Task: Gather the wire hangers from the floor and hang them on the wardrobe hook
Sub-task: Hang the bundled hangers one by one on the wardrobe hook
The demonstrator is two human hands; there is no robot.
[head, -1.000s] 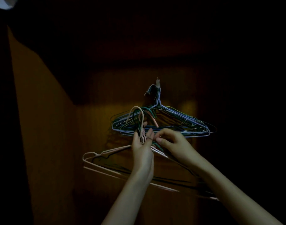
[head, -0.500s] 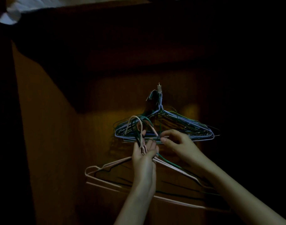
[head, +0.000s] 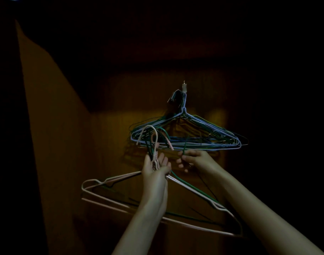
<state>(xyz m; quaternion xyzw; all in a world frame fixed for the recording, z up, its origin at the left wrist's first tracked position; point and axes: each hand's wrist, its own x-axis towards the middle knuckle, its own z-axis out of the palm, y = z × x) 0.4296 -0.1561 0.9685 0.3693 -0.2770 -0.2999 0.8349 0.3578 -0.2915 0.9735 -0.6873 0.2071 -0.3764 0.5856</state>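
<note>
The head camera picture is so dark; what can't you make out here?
- Wardrobe hook: its shape, too small, crowded by hung hangers.
- Number of hangers: wires overlap.
- Held hangers: necks hidden inside left hand.
- Right hand fingers: grip unclear, dim.
- Wardrobe's right side: lost in darkness.

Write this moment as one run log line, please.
left hand: holds pink hangers | right hand: pinches green hanger | hook: already loaded

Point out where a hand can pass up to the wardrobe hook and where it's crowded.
Free: the bare wood right of and above the wardrobe hook, over the hung hangers. Crowded: below the hook, where hung wires overlap the loops of the held bundle in the left hand; the right hand pinches a green wire there.
</note>
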